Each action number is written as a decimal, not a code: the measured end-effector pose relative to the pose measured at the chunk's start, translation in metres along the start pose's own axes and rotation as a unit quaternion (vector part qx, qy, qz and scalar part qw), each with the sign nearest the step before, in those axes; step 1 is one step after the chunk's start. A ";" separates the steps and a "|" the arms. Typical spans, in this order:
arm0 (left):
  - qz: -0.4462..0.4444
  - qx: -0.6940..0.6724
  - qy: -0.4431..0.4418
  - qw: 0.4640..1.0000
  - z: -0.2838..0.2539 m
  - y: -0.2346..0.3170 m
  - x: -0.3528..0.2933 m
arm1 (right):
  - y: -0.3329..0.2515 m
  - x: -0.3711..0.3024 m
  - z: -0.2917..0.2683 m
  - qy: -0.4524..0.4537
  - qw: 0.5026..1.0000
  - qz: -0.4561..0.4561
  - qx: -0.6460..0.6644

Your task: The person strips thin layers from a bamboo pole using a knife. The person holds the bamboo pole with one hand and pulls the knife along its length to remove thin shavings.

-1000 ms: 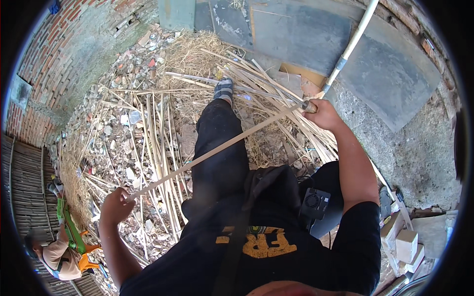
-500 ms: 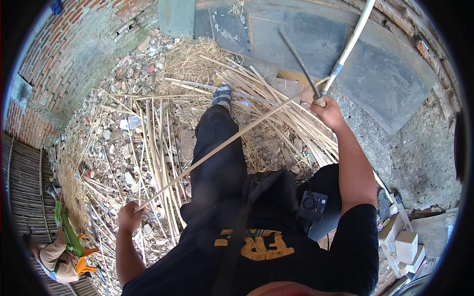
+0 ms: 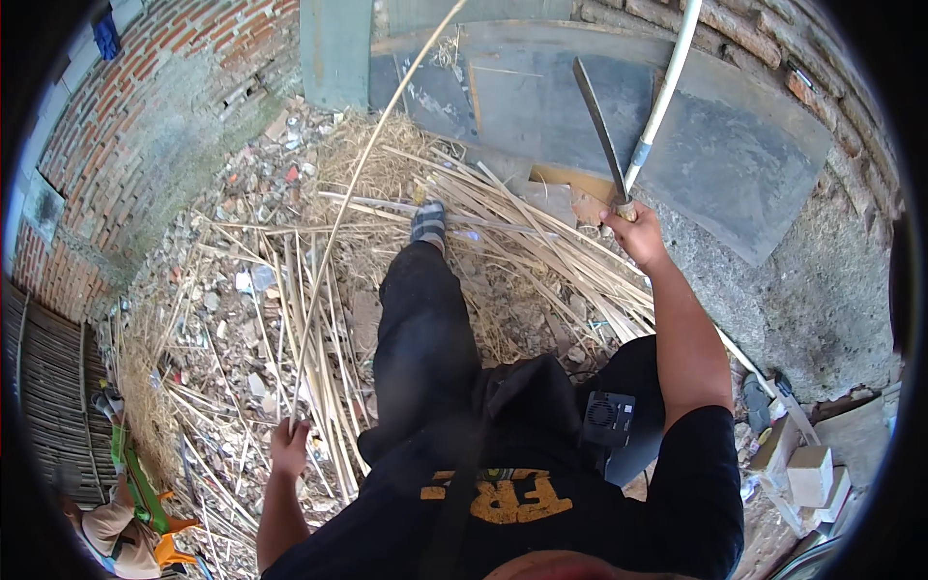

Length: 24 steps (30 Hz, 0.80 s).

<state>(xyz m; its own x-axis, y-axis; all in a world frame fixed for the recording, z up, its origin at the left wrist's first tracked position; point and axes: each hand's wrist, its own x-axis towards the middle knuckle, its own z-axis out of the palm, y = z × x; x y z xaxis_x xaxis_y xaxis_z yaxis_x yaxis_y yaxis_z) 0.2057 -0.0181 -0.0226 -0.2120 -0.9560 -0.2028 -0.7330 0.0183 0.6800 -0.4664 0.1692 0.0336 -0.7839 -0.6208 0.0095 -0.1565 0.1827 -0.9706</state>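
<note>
My left hand (image 3: 289, 449) is closed around the lower end of a long, thin bamboo strip (image 3: 338, 217). The strip rises steeply away from me and reaches the far edge of the view. On the right, my right hand (image 3: 636, 235) grips a machete (image 3: 601, 130) by its short handle, with the dark blade pointing up and away, slightly leftward. Blade and strip are well apart. Between my hands, a heap of split bamboo strips (image 3: 541, 227) lies on the ground, beside my outstretched foot in a grey striped sock (image 3: 428, 224).
More strips (image 3: 307, 338) lie over stony rubble at the left. Dry shavings (image 3: 372, 145) are piled ahead. A white pipe (image 3: 667, 97) stands by dark sheets (image 3: 561, 87). Pale blocks (image 3: 812, 478) sit at the right. Another person (image 3: 121, 532) is at the lower left.
The bamboo strip has swung from slanting across my body toward the machete to pointing away from me. My left hand has shifted slightly right and down; the right hand still holds the machete.
</note>
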 end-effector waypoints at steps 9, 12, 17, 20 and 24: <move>0.037 -0.160 -0.035 0.986 0.041 0.037 0.031 | -0.004 -0.003 0.004 -0.011 0.999 -0.002 -0.041; 0.080 -0.120 -0.006 0.990 0.050 0.037 0.035 | -0.003 -0.002 0.003 -0.017 0.999 0.005 -0.030; 0.095 -0.061 -0.002 0.994 0.057 0.045 0.027 | -0.005 -0.001 0.003 -0.021 0.999 0.014 -0.026; 0.119 -0.058 0.011 0.991 0.059 0.047 0.023 | -0.003 -0.002 0.002 -0.014 0.999 0.009 -0.047; 0.129 -0.019 0.068 0.989 0.056 0.042 0.027 | -0.006 -0.002 0.002 -0.016 0.995 0.028 -0.097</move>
<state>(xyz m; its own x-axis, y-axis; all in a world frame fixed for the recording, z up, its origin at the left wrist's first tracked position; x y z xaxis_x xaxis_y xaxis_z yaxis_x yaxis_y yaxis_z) 0.1329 -0.0262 -0.0390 -0.2987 -0.9513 0.0763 -0.6407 0.2591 0.7228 -0.4624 0.1678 0.0390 -0.7757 -0.6289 -0.0531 -0.2291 0.3589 -0.9048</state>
